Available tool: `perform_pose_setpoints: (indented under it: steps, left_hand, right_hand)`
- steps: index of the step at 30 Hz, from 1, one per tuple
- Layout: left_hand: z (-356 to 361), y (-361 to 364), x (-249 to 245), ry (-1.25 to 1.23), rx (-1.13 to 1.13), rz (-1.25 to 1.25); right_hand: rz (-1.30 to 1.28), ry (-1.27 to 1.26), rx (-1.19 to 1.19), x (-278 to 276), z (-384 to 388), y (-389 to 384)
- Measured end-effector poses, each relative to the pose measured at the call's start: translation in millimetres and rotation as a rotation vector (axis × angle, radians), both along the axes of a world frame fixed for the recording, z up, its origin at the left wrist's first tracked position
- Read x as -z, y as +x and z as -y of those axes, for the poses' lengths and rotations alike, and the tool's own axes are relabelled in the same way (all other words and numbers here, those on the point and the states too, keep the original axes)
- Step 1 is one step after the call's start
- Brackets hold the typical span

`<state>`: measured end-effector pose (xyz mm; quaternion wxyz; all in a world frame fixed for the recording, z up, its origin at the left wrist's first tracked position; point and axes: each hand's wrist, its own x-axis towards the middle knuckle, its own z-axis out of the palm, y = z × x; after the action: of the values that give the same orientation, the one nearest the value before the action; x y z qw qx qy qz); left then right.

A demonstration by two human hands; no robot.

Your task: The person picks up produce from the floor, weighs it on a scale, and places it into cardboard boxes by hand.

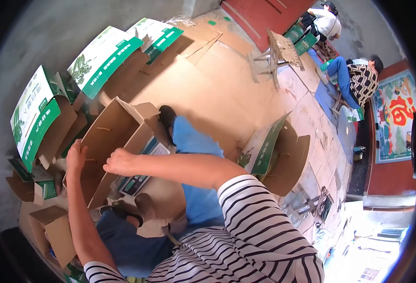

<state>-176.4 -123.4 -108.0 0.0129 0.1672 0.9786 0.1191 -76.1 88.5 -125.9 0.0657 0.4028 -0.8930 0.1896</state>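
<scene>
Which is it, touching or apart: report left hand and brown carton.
Touching. The head view shows the left hand laid against the brown carton on its side panel, with no gap between them.

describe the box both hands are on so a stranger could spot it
On the floor laid with flattened cardboard, beside the person's outstretched blue-trousered leg, stands the open brown cardboard box. The left hand lies against its panel and the right hand curls over its edge. Unlike the green and white printed cartons around it, it shows only bare brown board.

Brown cardboard box (111,129), flaps open, tilted on lap
</scene>
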Motion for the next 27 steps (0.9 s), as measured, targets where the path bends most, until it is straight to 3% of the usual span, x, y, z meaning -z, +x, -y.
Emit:
perform_pose_setpoints:
  steps: [3,6,8,10,12,14,15,16,20,27]
  left_hand:
    - [-2.6,-2.5,-33.0,-0.059,0.073,0.077]
    - [19.2,-16.0,-66.3,0.019,0.256,-0.183]
    - [23.9,4.9,-105.4,0.185,0.061,-0.074]
    - [69.7,23.6,-99.8,0.33,-0.166,0.015]
    - [155.8,54.3,-35.1,0.377,-0.236,-0.157]
    - [202.5,123.8,10.8,0.143,-0.32,-0.178]
    - [261.7,160.7,71.5,0.137,-0.519,0.024]
    - [270.5,199.9,101.5,0.071,-0.612,0.171]
    - [227.2,308.3,148.5,0.037,-0.785,0.589]
    - [146.9,320.5,172.6,0.21,-0.738,0.672]
  right_hand:
    - [-0.002,-0.01,-0.001,1.6,-0.4,-0.3]
    - [0.01,0.046,-0.012,1.9,1.4,-1.4]
    - [0.023,0.038,-0.02,-0.4,0.4,0.3]
    - [0.025,0.033,-0.027,-4.0,-1.4,-1.7]
    - [0.027,0.03,-0.029,-5.0,-2.4,0.5]
    - [0.0,0.021,-0.01,-2.2,-1.7,3.6]
    - [-0.019,0.02,-0.007,-2.2,-1.0,4.0]
    - [-0.02,0.02,-0.006,-2.7,-1.7,3.8]
    - [0.012,0.02,-0.006,-3.0,-1.5,5.0]
    - [0.123,0.053,-0.02,-9.0,-2.6,5.5]
